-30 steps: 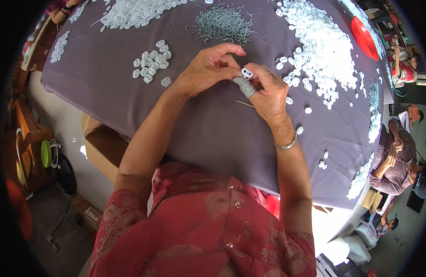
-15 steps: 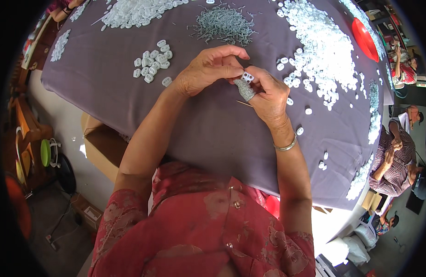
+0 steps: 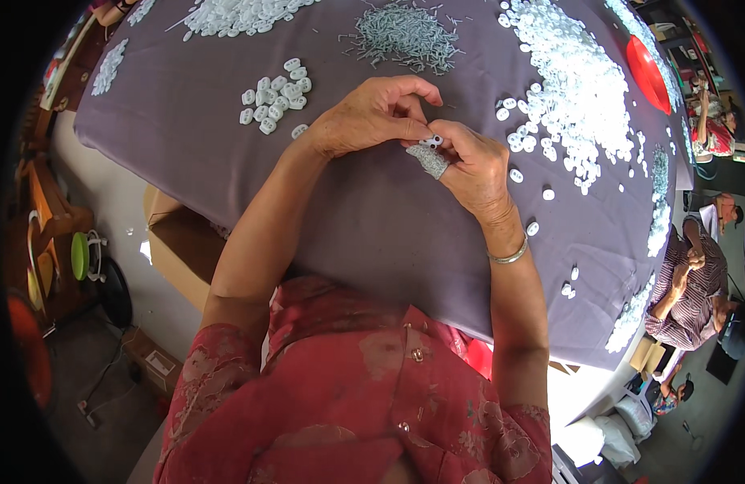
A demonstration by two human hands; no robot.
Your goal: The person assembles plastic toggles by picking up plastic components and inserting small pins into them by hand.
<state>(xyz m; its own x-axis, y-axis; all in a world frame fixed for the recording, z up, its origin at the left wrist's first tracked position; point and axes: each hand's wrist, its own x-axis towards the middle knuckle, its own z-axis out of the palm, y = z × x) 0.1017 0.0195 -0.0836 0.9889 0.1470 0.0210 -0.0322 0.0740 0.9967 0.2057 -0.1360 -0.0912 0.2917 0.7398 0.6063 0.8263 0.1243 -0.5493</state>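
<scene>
Over the middle of the table my two hands meet at their fingertips. My right hand (image 3: 475,165) pinches a small white plastic piece (image 3: 434,141) with dark round holes. A grey, speckled wrap (image 3: 428,160) sits just below that piece, seemingly around a finger of the same hand. My left hand (image 3: 378,118) brings its thumb up against the white piece, index finger arched above it. Whatever is between its fingers is hidden. A small group of white oval pieces (image 3: 274,98) lies left of my left hand. Beyond my hands spreads a pile of thin grey pins (image 3: 405,36).
Large heaps of white pieces lie at the far left (image 3: 235,14) and on the right (image 3: 570,77). A red bowl (image 3: 648,74) stands near the right edge of the dark tablecloth (image 3: 364,234). Below the table's left side is an open cardboard box (image 3: 179,250). Other people sit at right.
My view has shifted slightly, so the table's contents appear moved. The white piece has tilted in my right fingers. A thin stick seen below the grey wrap is out of sight now.
</scene>
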